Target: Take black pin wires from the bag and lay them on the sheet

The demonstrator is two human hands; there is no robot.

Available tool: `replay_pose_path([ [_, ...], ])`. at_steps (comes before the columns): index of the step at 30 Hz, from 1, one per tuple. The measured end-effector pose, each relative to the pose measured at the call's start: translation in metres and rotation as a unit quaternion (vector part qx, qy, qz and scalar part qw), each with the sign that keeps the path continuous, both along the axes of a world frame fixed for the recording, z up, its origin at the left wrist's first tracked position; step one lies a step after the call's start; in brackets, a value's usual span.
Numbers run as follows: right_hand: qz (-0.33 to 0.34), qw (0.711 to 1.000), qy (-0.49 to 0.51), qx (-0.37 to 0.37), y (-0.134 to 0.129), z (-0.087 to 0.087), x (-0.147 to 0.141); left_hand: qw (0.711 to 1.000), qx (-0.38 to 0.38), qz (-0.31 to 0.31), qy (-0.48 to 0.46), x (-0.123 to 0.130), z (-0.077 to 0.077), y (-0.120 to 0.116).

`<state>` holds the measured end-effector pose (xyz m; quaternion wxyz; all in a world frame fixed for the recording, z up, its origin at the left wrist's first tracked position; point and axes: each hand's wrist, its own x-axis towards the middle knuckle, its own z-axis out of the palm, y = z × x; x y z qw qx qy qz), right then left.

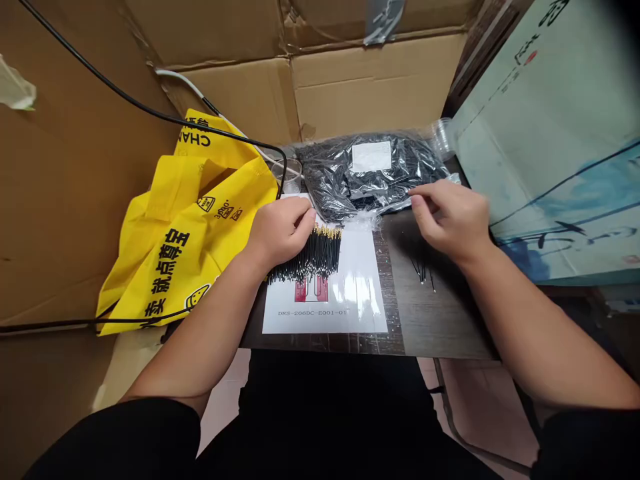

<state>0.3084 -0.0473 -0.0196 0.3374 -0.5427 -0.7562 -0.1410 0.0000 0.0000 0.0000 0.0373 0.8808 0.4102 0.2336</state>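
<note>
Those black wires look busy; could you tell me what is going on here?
A person sits at a dark wood-grain board. Their left hand holds a bundle of gold-tipped black wires lying on a white printed sheet. Their right hand is at a clear plastic bag of more wires; a few loose wires lie on the board.

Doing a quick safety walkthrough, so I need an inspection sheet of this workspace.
Surface: dark wood-grain board, with a white printed sheet on it.
Job's things: bundle of thin black gold-tipped wires on the sheet; clear plastic bag of black wires behind it.
Clutter: loose black wires on the board; yellow fabric bag at left.
Hands: left hand on the bundle; right hand beside the plastic bag.
Cables: black cable; white cable.
Surroundings: brown cardboard walls; pale printed panel.
</note>
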Motion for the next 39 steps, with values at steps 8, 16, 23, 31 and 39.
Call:
replay_pose_path([
  [8,0.043,0.997,0.005,-0.063,-0.004,-0.012,-0.007,0.997,-0.039,-0.029,0.059,-0.012,-0.002,-0.001],
  [16,0.217,0.939,-0.235,-0.127,0.009,0.004,-0.055,0.991,-0.007,-0.036,0.127,-0.006,-0.003,-0.006],
  [23,0.101,0.952,-0.211,-0.198,-0.033,0.033,0.006,0.984,0.007,-0.124,0.130,0.001,0.003,-0.017],
  [31,0.059,0.933,-0.145,-0.325,-0.087,-0.015,0.036,0.978,0.036,-0.179,0.100,0.009,0.017,-0.031],
  [39,0.128,0.957,-0.165,-0.200,-0.042,-0.032,0.041,0.932,0.035,-0.354,-0.065,-0.010,-0.068,-0.194],
])
